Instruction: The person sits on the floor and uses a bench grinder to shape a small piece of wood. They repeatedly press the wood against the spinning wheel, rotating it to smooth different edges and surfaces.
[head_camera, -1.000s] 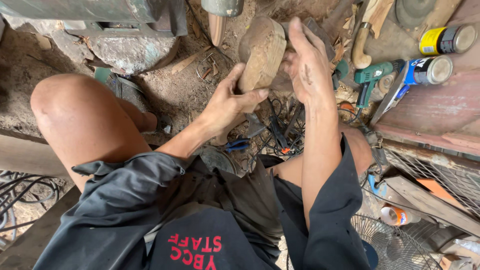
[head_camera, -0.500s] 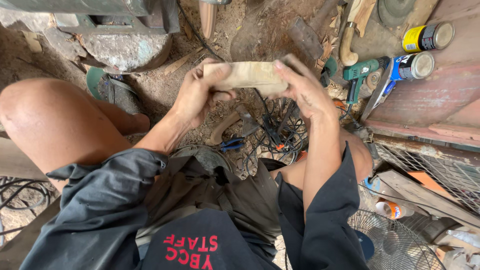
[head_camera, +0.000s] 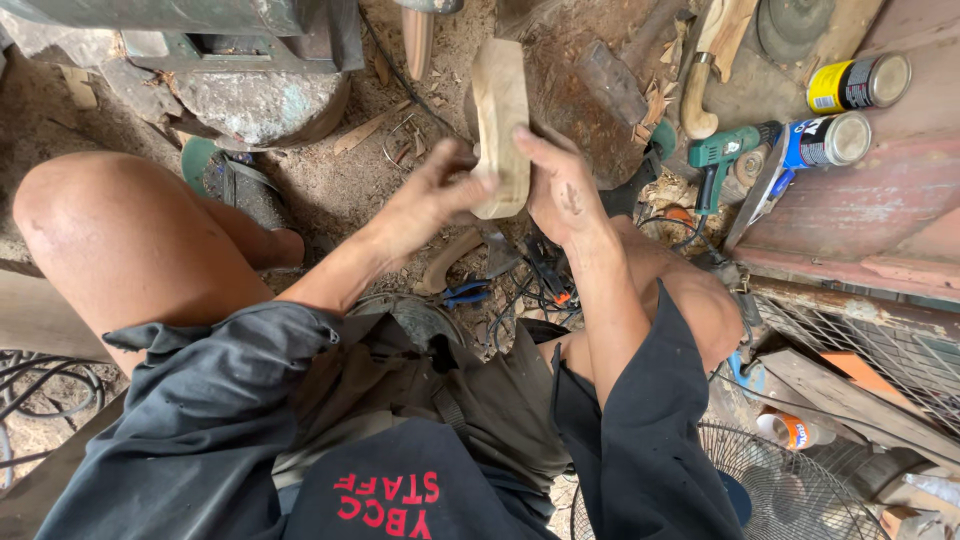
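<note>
Seated person, view straight down over lap and bare knees. Both hands hold a pale carved wooden piece (head_camera: 500, 125), long and flat, stood on end with its narrow edge toward the camera.

Left hand (head_camera: 425, 200): just left of the wooden piece, fingers closed against its lower left side, thumb near the bottom end. Clamped on the wood.

Right hand (head_camera: 562, 185): just right of the wooden piece, palm pressed to its right face, fingers wrapped over the lower part. Also clamped on the wood. The two hands sit opposite each other with the piece between them.

Wooden piece is held up in the air above the dirt floor (head_camera: 340, 180), which is littered with shavings and chips.

Around the wooden piece:
- Behind it and to the right, a large dark rusty metal block (head_camera: 590, 90).
- Far right of it, a green power drill (head_camera: 725, 160), lying on its side.
- Beyond the drill, two cans on their sides: a yellow can (head_camera: 850, 85) and a blue can (head_camera: 830, 140), one just above the other.
- Upper right, a curved wooden handle (head_camera: 705, 70).
- Up left, a round stone-like base (head_camera: 255, 105) under a green metal frame.
- Below the wood, between the knees, blue-handled pliers (head_camera: 462, 293) amid tangled black cables.
- Lower right, a wire fan guard (head_camera: 790, 490).
</note>
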